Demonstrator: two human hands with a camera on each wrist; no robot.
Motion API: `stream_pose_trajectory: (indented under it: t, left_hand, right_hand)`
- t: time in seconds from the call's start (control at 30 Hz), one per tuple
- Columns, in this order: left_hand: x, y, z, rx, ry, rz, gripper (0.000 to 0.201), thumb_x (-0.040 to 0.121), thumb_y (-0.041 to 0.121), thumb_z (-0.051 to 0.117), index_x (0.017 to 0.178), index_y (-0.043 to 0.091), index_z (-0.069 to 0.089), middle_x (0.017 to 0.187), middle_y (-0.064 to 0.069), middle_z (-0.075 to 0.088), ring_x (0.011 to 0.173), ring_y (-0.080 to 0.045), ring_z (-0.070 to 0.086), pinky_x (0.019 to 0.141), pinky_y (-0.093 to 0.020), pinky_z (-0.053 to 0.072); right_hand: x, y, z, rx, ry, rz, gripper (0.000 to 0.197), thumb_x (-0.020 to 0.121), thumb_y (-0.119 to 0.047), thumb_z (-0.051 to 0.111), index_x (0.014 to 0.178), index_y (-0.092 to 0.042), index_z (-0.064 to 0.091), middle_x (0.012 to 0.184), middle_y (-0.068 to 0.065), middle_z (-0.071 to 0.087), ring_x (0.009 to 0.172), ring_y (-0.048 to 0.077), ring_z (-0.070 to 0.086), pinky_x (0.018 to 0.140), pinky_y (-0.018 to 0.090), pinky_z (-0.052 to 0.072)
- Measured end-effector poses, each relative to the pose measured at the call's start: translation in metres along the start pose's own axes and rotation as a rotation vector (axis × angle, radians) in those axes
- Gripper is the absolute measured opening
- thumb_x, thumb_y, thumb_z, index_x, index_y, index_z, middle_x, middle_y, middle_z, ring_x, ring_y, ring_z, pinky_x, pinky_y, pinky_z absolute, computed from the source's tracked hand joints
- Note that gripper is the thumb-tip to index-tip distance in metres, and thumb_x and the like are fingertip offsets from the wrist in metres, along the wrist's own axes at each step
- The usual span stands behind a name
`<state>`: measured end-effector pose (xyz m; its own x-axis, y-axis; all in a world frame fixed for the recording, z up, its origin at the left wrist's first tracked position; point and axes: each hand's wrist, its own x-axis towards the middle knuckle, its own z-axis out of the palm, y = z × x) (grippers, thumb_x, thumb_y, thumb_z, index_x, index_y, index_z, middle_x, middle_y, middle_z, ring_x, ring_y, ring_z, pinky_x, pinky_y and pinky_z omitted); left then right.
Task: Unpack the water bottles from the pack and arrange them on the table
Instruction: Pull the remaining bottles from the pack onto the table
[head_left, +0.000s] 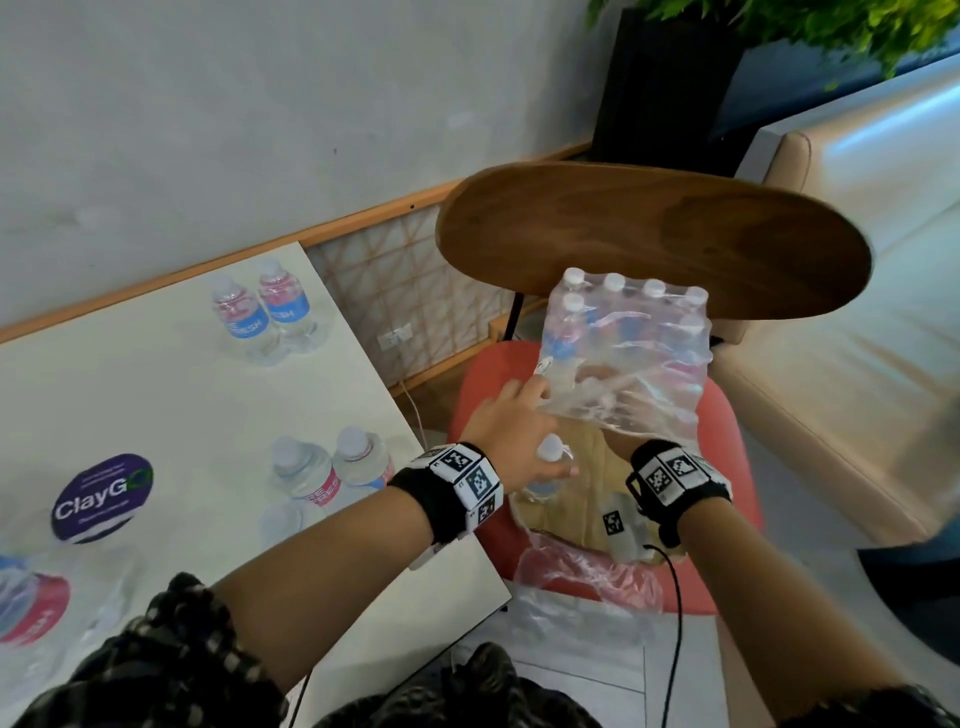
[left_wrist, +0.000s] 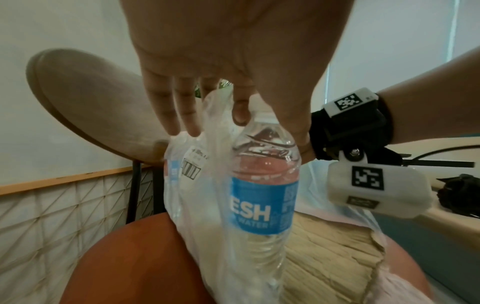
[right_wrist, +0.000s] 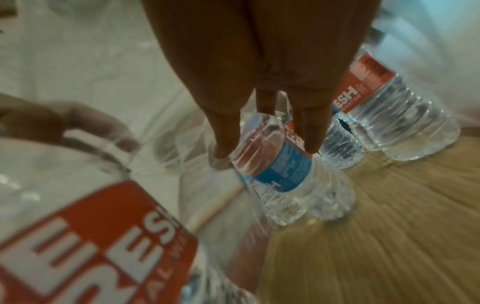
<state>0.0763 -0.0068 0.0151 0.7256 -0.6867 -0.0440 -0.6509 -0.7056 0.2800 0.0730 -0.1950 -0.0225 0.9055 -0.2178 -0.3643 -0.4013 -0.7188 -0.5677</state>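
Observation:
A shrink-wrapped pack (head_left: 628, 338) of clear water bottles stands on a red chair, its near side torn open. My left hand (head_left: 514, 431) pinches the cap of one blue-labelled bottle (head_left: 550, 457) between thumb and forefinger, just outside the wrap. In the left wrist view that bottle (left_wrist: 262, 195) hangs upright below my left hand (left_wrist: 265, 118), whose other fingers lie straight against the plastic. My right hand (head_left: 618, 436) reaches inside the wrap. There its fingers (right_wrist: 311, 142) straddle the top of a tilted bottle (right_wrist: 283, 170), with more bottles behind it.
On the white table (head_left: 156, 405) at left, two bottles (head_left: 262, 312) stand at the back, two more (head_left: 332, 467) nearer and another (head_left: 31, 603) at the lower left. The chair's wooden back (head_left: 675, 239) rises behind the pack. Loose wrap (head_left: 582, 577) lies over a tan cushion (head_left: 571, 519).

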Motion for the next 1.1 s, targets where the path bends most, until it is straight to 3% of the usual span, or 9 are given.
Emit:
stream_pose_trajectory:
  t: [0.1, 0.2, 0.3, 0.4, 0.63, 0.77, 0.93, 1.0, 1.1]
  left_hand:
    - [-0.02, 0.007, -0.003, 0.021, 0.056, 0.076, 0.048, 0.075, 0.063, 0.063, 0.099, 0.022, 0.069, 0.123, 0.001, 0.042, 0.11, -0.021, 0.042, 0.087, -0.039, 0.042]
    - [-0.042, 0.006, -0.009, 0.047, 0.086, 0.121, 0.049, 0.073, 0.065, 0.062, 0.091, 0.02, 0.069, 0.115, 0.0, 0.045, 0.104, -0.022, 0.044, 0.085, -0.041, 0.042]
    - [-0.068, 0.0, -0.017, 0.022, 0.101, 0.17, 0.048, 0.073, 0.066, 0.061, 0.09, 0.021, 0.07, 0.108, 0.0, 0.048, 0.1, -0.021, 0.045, 0.085, -0.039, 0.04]
    - [-0.1, -0.009, -0.023, -0.021, 0.239, 0.263, 0.047, 0.072, 0.065, 0.055, 0.075, 0.019, 0.068, 0.096, -0.002, 0.054, 0.089, -0.024, 0.052, 0.078, -0.041, 0.044]
    - [-0.179, -0.065, -0.012, 0.134, 0.26, 0.247, 0.052, 0.067, 0.071, 0.044, 0.067, 0.026, 0.07, 0.098, 0.003, 0.054, 0.096, -0.02, 0.054, 0.104, -0.049, 0.025]
    - [-0.205, -0.093, -0.01, 0.256, 0.202, 0.208, 0.055, 0.065, 0.073, 0.04, 0.073, 0.03, 0.074, 0.104, 0.003, 0.059, 0.105, -0.018, 0.045, 0.106, -0.059, 0.024]
    - [-0.226, -0.12, -0.023, 0.197, 0.163, 0.118, 0.04, 0.063, 0.067, 0.063, 0.076, 0.03, 0.074, 0.116, -0.003, 0.058, 0.118, -0.03, 0.052, 0.106, -0.065, 0.021]
    - [-0.232, -0.129, -0.026, 0.188, 0.141, 0.106, 0.043, 0.063, 0.069, 0.059, 0.076, 0.029, 0.072, 0.118, -0.004, 0.056, 0.12, -0.031, 0.05, 0.106, -0.064, 0.023]
    - [-0.238, -0.138, -0.029, 0.176, 0.113, 0.125, 0.051, 0.06, 0.072, 0.05, 0.079, 0.029, 0.068, 0.119, -0.004, 0.053, 0.117, -0.029, 0.049, 0.105, -0.058, 0.028]
  right_hand:
    - [-0.024, 0.002, 0.006, -0.004, 0.03, 0.095, 0.04, 0.099, -0.028, 0.042, 0.132, -0.007, 0.047, 0.129, 0.008, 0.048, 0.123, 0.024, 0.043, 0.104, 0.033, 0.031]
    - [-0.056, -0.003, 0.017, 0.198, 0.053, 0.098, 0.018, 0.096, -0.019, 0.053, 0.1, -0.006, 0.064, 0.126, 0.014, 0.05, 0.127, 0.031, 0.043, 0.105, 0.037, 0.031]
    - [-0.097, -0.024, 0.03, 0.267, 0.077, -0.091, 0.021, 0.087, -0.024, 0.066, 0.104, -0.014, 0.059, 0.109, -0.005, 0.056, 0.103, 0.014, 0.052, 0.086, 0.017, 0.037]
    - [-0.122, -0.043, 0.048, 0.345, 0.119, -0.256, 0.023, 0.083, -0.013, 0.07, 0.103, -0.017, 0.06, 0.1, -0.003, 0.062, 0.089, 0.011, 0.054, 0.077, 0.011, 0.041]
    - [-0.151, -0.07, 0.099, 0.368, 0.059, -0.24, 0.027, 0.079, -0.026, 0.074, 0.101, -0.033, 0.06, 0.105, -0.001, 0.064, 0.096, 0.017, 0.058, 0.085, 0.031, 0.046]
    - [-0.167, -0.093, 0.136, 0.391, -0.01, -0.268, 0.029, 0.078, -0.023, 0.075, 0.095, -0.041, 0.057, 0.104, -0.004, 0.063, 0.098, 0.015, 0.057, 0.089, 0.03, 0.046]
    - [-0.176, -0.116, 0.16, 0.398, 0.023, -0.266, 0.031, 0.077, -0.025, 0.076, 0.103, -0.035, 0.061, 0.111, -0.006, 0.062, 0.103, 0.01, 0.054, 0.088, 0.02, 0.041]
    - [-0.181, -0.119, 0.161, 0.534, -0.126, -0.181, 0.043, 0.072, -0.032, 0.079, 0.11, -0.035, 0.06, 0.115, -0.009, 0.061, 0.106, 0.008, 0.054, 0.085, 0.017, 0.041]
    - [-0.176, -0.108, 0.164, 0.927, -0.312, 0.11, 0.087, 0.049, -0.068, 0.076, 0.128, -0.042, 0.048, 0.133, -0.011, 0.05, 0.126, 0.017, 0.045, 0.093, 0.043, 0.043]
